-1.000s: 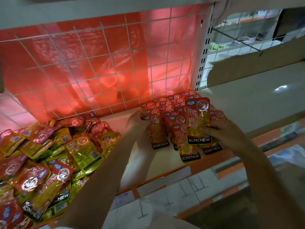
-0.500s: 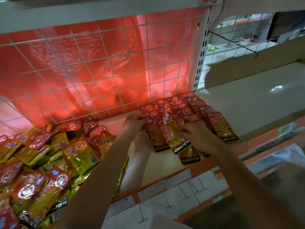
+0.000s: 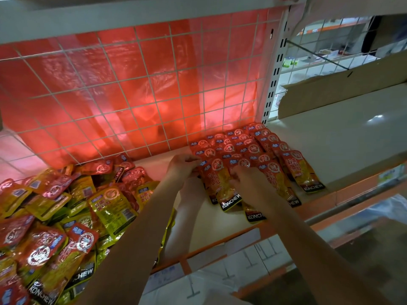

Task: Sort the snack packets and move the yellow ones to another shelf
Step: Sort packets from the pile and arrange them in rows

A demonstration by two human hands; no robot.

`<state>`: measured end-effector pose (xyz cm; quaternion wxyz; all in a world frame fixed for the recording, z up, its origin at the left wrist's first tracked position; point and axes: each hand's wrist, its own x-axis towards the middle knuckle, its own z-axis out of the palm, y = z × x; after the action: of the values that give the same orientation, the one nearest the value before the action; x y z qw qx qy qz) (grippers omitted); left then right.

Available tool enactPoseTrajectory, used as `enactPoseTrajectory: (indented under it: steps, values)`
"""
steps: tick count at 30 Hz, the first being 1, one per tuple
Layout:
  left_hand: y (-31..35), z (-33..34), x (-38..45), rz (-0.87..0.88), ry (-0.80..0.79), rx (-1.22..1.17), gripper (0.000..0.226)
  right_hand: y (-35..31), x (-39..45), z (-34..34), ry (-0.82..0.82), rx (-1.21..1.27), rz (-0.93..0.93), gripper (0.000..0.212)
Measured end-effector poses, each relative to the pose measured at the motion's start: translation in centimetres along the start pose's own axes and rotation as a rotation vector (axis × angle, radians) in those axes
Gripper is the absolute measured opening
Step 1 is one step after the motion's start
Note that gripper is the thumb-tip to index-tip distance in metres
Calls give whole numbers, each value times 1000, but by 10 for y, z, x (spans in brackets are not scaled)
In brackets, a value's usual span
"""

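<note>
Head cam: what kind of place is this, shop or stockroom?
Most likely a retail shop aisle, mid-restock. Cues: a metal display shelf with an orange price-label rail, a wire mesh back panel, and many identical Konchew snack packets laid in rows. More shelving shows behind at upper right.

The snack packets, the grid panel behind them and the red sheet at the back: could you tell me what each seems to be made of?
Snack packets: glossy plastic or foil film, judging by sharp glints and crinkled edges.
Grid panel: thin wire, probably metal with a pale coating, in welded-looking squares.
Red sheet: thin translucent plastic film; it wrinkles and light glows through it.
</note>
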<state>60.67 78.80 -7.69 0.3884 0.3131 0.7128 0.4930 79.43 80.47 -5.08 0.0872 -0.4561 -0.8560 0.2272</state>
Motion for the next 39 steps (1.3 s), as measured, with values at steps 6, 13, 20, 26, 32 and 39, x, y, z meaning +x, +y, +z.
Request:
enactPoseTrajectory:
  steps: [6,13,20,26,32,39]
  values:
    - [-1,-1,-1,10,-16,-14,11,-5,-4,2,57,-92,-35,16]
    - [-5,-2,3,9,-25,-18,8,-9,1,-2,17,-81,-25,20]
    - [-4,-3,4,3,-41,-7,17,-8,1,-1,-19,-137,-1,23]
    - [-5,-3,5,1,-38,0,19,-14,1,1,-7,-179,24,19]
    - [-6,-2,4,16,-26,1,18,-18,-8,3,57,-191,17,21]
    - [-8,-2,5,18,-20,-26,11,-20,-12,10,42,-203,25,33]
